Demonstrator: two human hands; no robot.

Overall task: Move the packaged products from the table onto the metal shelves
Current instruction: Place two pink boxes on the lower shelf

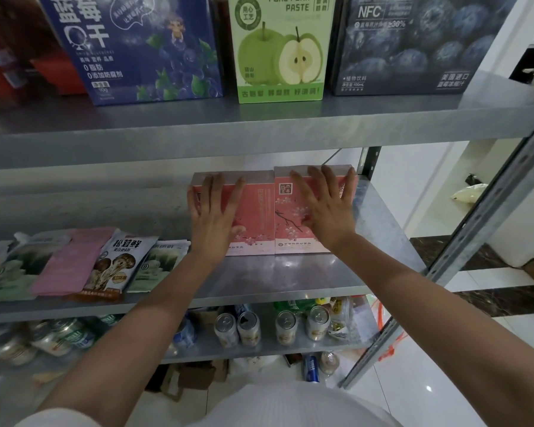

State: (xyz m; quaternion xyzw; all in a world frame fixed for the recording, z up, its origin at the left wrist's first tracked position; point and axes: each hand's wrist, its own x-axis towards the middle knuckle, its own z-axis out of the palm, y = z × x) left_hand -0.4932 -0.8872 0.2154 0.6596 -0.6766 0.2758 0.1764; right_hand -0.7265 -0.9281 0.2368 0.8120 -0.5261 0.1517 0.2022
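Two pink boxes sit side by side and touching on the middle shelf [290,275]. The left hand [211,211] lies flat, fingers spread, on the left box [256,211], and the right hand [327,208] does likewise on the right box [287,217]. Neither hand grasps; this is probably a push to square the pair up (a judgement). The hands cover much of the print, the upper shelf [259,127] hides what lies behind the boxes, and the bench is out of view.
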